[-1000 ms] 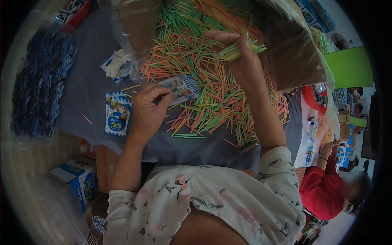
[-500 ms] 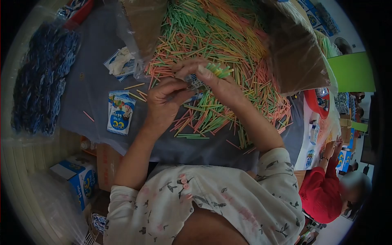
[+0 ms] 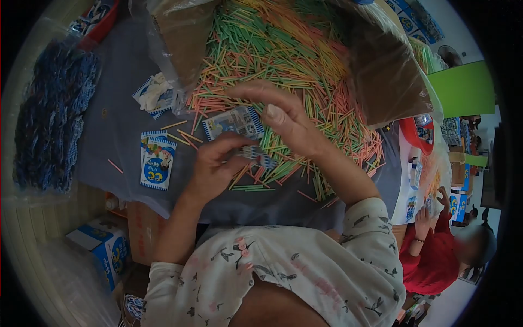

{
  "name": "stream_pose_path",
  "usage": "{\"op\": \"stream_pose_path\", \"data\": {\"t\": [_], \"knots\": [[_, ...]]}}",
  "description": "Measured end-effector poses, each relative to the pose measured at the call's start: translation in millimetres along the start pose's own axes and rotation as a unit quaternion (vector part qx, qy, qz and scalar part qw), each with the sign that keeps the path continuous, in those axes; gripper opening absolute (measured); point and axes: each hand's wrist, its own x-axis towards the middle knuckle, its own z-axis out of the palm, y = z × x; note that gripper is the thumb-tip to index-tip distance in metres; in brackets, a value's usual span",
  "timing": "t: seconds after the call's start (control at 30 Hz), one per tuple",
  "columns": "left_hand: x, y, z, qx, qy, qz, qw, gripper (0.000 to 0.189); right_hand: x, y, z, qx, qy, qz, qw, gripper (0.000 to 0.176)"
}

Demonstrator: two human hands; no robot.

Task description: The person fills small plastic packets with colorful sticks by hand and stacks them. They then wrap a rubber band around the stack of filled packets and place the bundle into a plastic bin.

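Observation:
My left hand pinches a small packet with blue-and-white striped edges, low over the front of the stick pile. My right hand hovers above the pile of thin green, yellow and pink sticks, its thumb and fingers apart and nothing visible in them. Between the hands, a blue-and-white packet lies flat at the pile's near left edge. Two overlapping printed packets rest to the left of my left hand. Behind them is another packet with crumpled whitish material on it.
A large stack of blue packets in clear plastic fills the far left. Plastic-covered cardboard flaps flank the pile. Red containers stand at the right and back left. A co-worker in a red top sits at the right.
The bunch of green and yellow sticks has left my right hand, whose fingers have spread. My left hand has moved slightly down with a packet; another packet now shows flat beyond it.

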Motion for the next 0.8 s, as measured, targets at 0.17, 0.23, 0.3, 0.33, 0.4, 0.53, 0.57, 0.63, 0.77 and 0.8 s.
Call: {"op": "stream_pose_path", "data": {"t": [0.17,0.23,0.3,0.33,0.4,0.53,0.57,0.63,0.77,0.8], "knots": [[-57.2,36.0,-78.7,0.343,0.169,0.002,0.924,0.025,-6.1,40.4,-81.8,-0.631,0.015,0.095,0.77,0.041],[-57.9,27.2,-76.5,0.575,0.19,-0.042,0.795,0.027,-5.8,72.4,-94.6,-0.641,-0.011,0.075,0.764,0.038],[-45.8,28.5,-67.6,0.766,0.186,-0.076,0.61,0.031,4.2,83.7,-100.6,-0.652,-0.028,0.063,0.755,0.036],[-33.5,36.1,-54.0,0.777,0.199,-0.017,0.597,0.034,14.4,85.4,-97.6,-0.703,-0.08,0.086,0.701,0.035],[-15.3,34.9,-24.0,0.785,0.209,0.037,0.582,0.037,20.7,85.7,-85.3,-0.745,-0.138,0.109,0.644,0.034],[19.5,-8.0,5.5,0.675,0.029,0.112,0.729,0.03,20.5,111.4,-87.5,-0.764,-0.095,0.071,0.634,0.034],[24.9,-17.8,8.2,0.673,0.0,0.116,0.731,0.027,17.2,112.1,-92.4,-0.736,-0.031,0.05,0.674,0.034],[23.9,-27.4,6.3,0.663,-0.002,0.128,0.738,0.023,4.3,110.8,-109.1,-0.633,0.03,0.111,0.766,0.035],[20.5,-24.6,-4.5,0.562,0.047,0.183,0.805,0.019,-14.6,106.6,-125.1,-0.2,0.269,0.078,0.939,0.027],[22.2,-24.2,-3.8,0.561,0.043,0.184,0.806,0.019,-16.8,106.8,-120.8,-0.201,0.272,0.08,0.938,0.027]]}}
